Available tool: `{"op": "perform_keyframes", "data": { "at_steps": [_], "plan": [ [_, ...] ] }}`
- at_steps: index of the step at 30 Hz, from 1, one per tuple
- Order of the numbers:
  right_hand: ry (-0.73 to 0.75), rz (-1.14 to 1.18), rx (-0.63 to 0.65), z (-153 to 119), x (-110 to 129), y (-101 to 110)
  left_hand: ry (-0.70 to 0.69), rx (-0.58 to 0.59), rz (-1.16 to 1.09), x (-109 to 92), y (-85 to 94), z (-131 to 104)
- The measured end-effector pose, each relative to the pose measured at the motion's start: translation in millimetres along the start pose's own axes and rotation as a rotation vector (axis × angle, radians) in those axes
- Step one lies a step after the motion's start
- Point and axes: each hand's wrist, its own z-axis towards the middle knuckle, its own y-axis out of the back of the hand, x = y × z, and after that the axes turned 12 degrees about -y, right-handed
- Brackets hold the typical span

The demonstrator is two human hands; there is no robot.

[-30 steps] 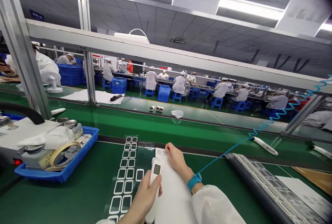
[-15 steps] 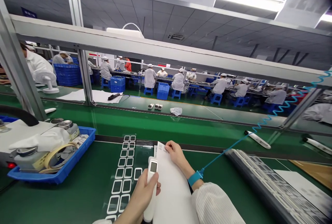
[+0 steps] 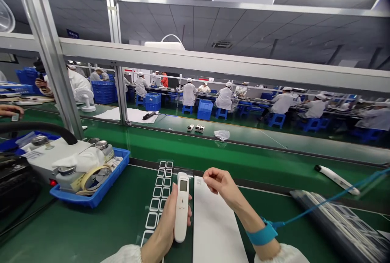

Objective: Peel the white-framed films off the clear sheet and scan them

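Observation:
My left hand point(image 3: 163, 228) is wrapped round a white infrared thermometer point(image 3: 180, 226), its small grey screen facing me and its body nearly upright. Beside it lies a long white paper sheet point(image 3: 215, 226) with small grey marks at its far end. Just over that end is my right hand point(image 3: 225, 186), thumb and fingertips pinched together. Whatever they hold, if anything, is too small to make out. A blue wrist strap point(image 3: 262, 233) with a cord circles my right wrist. Left of the thermometer, a clear film with white rounded frames point(image 3: 154, 204) lies on the green bench, partly covered by my left hand.
On the left stands a blue tray point(image 3: 94, 200) with metal-lidded bottles and a tape roll. A stack of strips point(image 3: 344, 222) lies at the right, below another white thermometer point(image 3: 336, 179). A metal post point(image 3: 48, 52) rises at the left. Several people work behind.
My view has swung left, so the scene sits further right. My right hand has risen off the paper's far end. More of the thermometer's front shows now in my left hand.

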Motion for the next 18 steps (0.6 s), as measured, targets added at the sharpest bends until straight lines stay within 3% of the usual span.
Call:
{"op": "perform_keyframes", "data": {
  "at_steps": [3, 7, 11, 18],
  "plan": [
    [0.03, -0.071, 0.163, -16, 20, -28, -0.005, 0.022, -0.066, 4, 3.3, 1],
    [0.109, -0.175, 0.102, -23, 19, -51, -0.037, 0.061, -0.076, 8, 2.1, -2],
    [0.21, -0.237, 0.023, -21, 10, -52, -0.074, 0.105, 0.003, 4, -2.4, -6],
    [0.185, -0.091, 0.026, -18, 7, -51, -0.087, 0.135, 0.046, -1, -8.3, -7]
  ]
}}
